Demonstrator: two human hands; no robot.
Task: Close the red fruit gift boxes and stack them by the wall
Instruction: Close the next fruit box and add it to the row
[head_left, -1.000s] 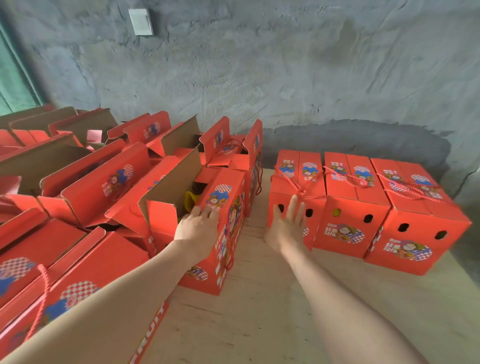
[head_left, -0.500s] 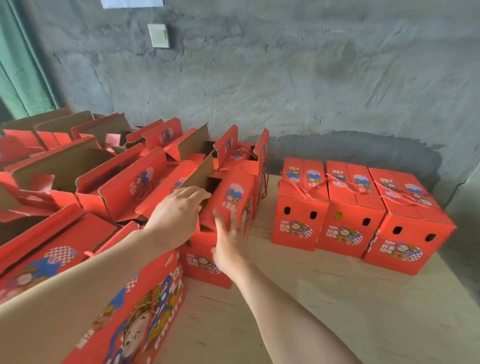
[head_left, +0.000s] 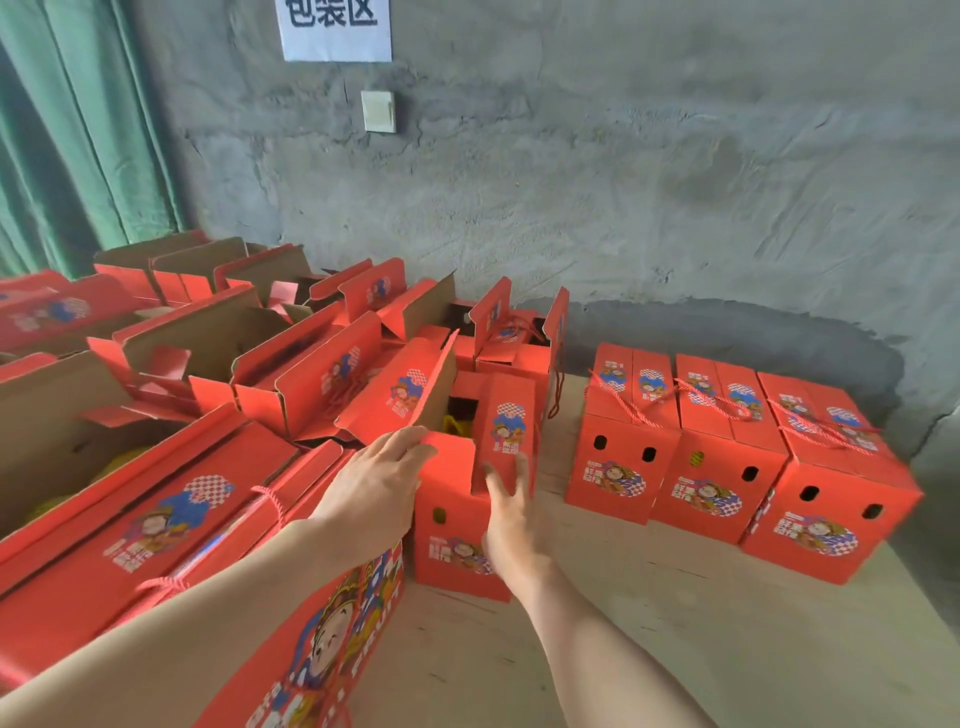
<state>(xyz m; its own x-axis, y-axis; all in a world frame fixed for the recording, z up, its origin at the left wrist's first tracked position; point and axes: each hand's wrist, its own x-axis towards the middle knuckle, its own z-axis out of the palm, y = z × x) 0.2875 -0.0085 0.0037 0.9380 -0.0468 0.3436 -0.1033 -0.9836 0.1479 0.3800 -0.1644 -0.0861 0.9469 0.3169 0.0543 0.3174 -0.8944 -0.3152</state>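
An open red fruit gift box (head_left: 457, 519) stands on the wooden table (head_left: 649, 623) in front of me, its lid flaps up and something yellow showing inside. My left hand (head_left: 374, 483) rests on the box's near left top edge, fingers lying over the end flap. My right hand (head_left: 511, 512) touches the box's right lid flap with straight, spread fingers. Three closed red boxes (head_left: 727, 457) with red rope handles sit in a row to the right, close to the grey wall (head_left: 623, 208).
Several open red boxes (head_left: 291, 374) crowd the left side back to the wall. A closed box (head_left: 171, 530) lies under my left forearm. A green curtain (head_left: 78, 145) hangs far left. Bare tabletop lies near right.
My right hand left the closed row and came across to the open box's right flap. My left hand slid along the box's top edge. The view tilted up.
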